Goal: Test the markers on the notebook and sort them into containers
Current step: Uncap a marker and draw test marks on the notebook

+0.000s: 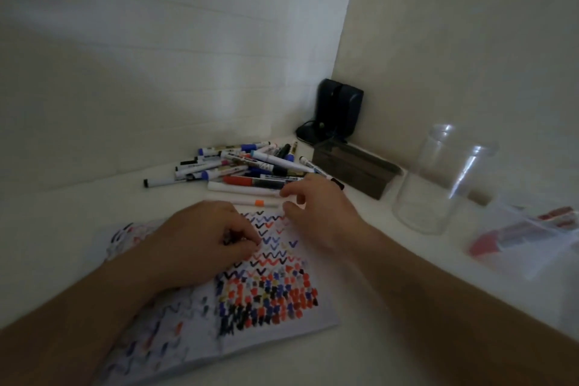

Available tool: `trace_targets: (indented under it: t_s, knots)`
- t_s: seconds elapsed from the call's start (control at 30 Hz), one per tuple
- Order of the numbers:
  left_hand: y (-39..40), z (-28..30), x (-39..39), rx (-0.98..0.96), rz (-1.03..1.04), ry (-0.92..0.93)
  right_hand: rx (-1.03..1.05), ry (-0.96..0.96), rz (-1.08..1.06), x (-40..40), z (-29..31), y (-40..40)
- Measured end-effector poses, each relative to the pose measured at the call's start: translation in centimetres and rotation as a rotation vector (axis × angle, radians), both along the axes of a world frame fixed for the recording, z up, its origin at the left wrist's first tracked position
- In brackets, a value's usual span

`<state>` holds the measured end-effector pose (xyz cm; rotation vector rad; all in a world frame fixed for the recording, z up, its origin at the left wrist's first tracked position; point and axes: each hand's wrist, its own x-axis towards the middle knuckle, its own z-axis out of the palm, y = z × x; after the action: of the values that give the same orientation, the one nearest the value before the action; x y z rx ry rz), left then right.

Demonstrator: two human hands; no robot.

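Thin white marker with an orange band [261, 203] lies flat on the white bench [78, 213], centre frame, just above the top edge of the open paper notebook [275, 276]. My guess: light, stiff plastic barrel, smooth and round, so it will roll and slip if nudged. Best taken mid-barrel with a thumb-and-finger pinch, clear of the cap.

My right hand [316, 213] hovers over it, thumb and fingers curled and apart, nothing between them yet. My left hand [200, 241] rests on the notebook's left page, fingers curled together; it may be pinching something small, too blurred to tell.

The notebook is soft paper covered in red, blue and black zigzags and blots, so it needs pinning down while I write.

The heap of mixed white-barrelled markers [244, 166] sits above centre, loosely stacked; pulling one likely shifts the others.

The clear plastic jar [438, 185] at right stands upright, looks light and tippable. Clear bag with red items [526, 238] at far right, blurred. Dark wooden box [354, 169] and black speaker [340, 110] sit in the corner.
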<state>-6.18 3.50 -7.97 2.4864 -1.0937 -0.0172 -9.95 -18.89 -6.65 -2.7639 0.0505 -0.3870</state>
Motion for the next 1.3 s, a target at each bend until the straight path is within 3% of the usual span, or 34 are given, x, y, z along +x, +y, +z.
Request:
trace_targets:
  t_s: [0.2,0.37,0.43,0.5,0.57,0.73,0.83,1.3]
  knots:
    - [-0.2,-0.2,0.0,0.001,0.003,-0.008,-0.11,0.113,0.054,5.4,-1.4,3.1]
    - [0.0,0.1,-0.1,-0.025,0.007,0.011,-0.233,0.192,0.041,5.1,0.4,3.3]
    - [0.1,0.2,-0.1,-0.055,0.043,0.015,-0.003,0.13,0.069,3.3,1.5,2.8]
    - [0.2,0.4,-0.3,-0.127,0.058,0.031,0.439,0.099,0.159,0.6,2.1,2.6]
    - [0.1,0.6,-0.8,-0.193,0.003,0.032,0.741,0.16,0.272,-2.1,1.9,2.9]
    - [-1.0,0.8,-2.3,-0.195,-0.064,-0.004,1.057,0.115,0.389,-4.4,-0.4,2.9]
    - [-1.5,0.6,-3.0,-0.199,-0.058,-0.029,1.259,0.186,0.421,-4.1,-0.7,2.2]
    - [-1.1,0.0,-4.4,-0.262,-0.113,0.108,1.266,0.202,0.419,-4.2,-1.0,2.7]
